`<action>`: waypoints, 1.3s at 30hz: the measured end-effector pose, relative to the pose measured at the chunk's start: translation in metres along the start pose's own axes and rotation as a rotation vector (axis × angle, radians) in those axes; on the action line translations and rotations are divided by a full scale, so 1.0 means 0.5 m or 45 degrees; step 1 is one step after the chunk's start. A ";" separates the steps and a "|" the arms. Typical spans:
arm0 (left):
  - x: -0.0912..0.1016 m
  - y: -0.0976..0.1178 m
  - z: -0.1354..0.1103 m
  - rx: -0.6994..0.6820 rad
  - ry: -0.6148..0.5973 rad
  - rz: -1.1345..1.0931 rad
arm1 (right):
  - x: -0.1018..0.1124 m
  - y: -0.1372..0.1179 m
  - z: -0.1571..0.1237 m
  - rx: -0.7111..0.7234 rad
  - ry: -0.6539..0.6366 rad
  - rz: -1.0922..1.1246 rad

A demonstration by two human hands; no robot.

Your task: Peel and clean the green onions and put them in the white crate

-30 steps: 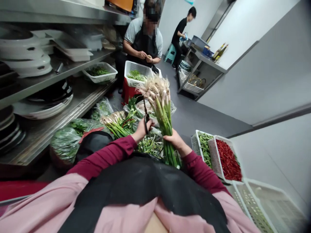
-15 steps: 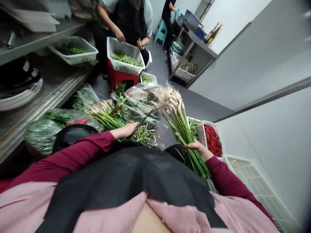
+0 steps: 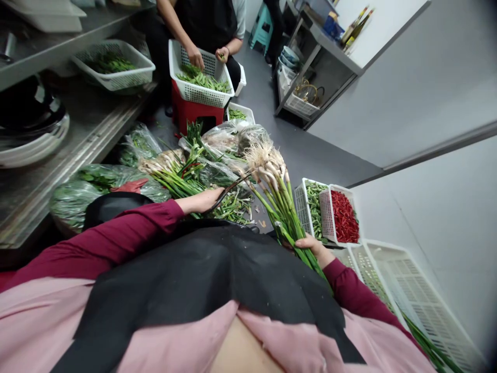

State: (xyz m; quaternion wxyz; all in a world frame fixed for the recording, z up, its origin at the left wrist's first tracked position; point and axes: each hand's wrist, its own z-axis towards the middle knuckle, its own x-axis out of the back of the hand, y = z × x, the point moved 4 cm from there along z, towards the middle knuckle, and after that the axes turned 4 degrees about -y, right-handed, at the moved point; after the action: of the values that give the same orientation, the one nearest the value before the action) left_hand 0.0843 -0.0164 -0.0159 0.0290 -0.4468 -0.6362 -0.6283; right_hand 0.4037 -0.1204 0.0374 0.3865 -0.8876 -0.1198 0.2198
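Observation:
My right hand [image 3: 312,247] is closed around the green stalks of a bunch of green garlic [image 3: 285,204]. The bunch leans up and left, its white bulbs and shaggy roots at the top. In my left hand [image 3: 207,199] is a slim dark tool, seemingly scissors [image 3: 231,187], its tip close to the garlic stalks just below the bulbs; whether it touches them I cannot tell. Beneath my left hand lie cut green trimmings [image 3: 235,207] on the floor. More green garlic [image 3: 166,173] lies in a pile to the left, beside plastic bags [image 3: 221,137].
White baskets of red chillies [image 3: 344,217] and green pods [image 3: 313,199] stand at right, near pale crates [image 3: 411,280]. Ahead, a co-worker's hands [image 3: 196,56] are at a basket of green pods [image 3: 204,96] on a red stool [image 3: 194,116]. A metal shelf [image 3: 89,137] runs along the left.
The garlic bunch has shifted slightly left and the tool's tip has come nearer its stalks. The co-worker's hand has reached down into the basket. My view has tilted slightly.

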 end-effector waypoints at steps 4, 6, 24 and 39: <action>0.004 0.004 -0.007 0.010 -0.052 0.057 | -0.006 0.005 0.000 -0.024 0.031 0.002; 0.004 0.007 -0.009 0.015 -0.047 0.066 | -0.006 0.008 0.001 -0.058 0.017 -0.013; -0.053 -0.041 -0.026 -0.045 -0.094 0.271 | -0.012 0.016 -0.027 -0.121 0.077 0.018; -0.011 -0.045 -0.039 0.016 -0.331 0.445 | -0.012 0.031 -0.046 -0.125 0.233 0.018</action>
State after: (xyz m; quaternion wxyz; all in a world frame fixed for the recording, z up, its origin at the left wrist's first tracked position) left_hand 0.0641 -0.0311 -0.0325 0.0581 -0.6275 -0.5513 -0.5468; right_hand 0.4099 -0.1477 0.0416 0.3504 -0.9227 -0.0882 0.1344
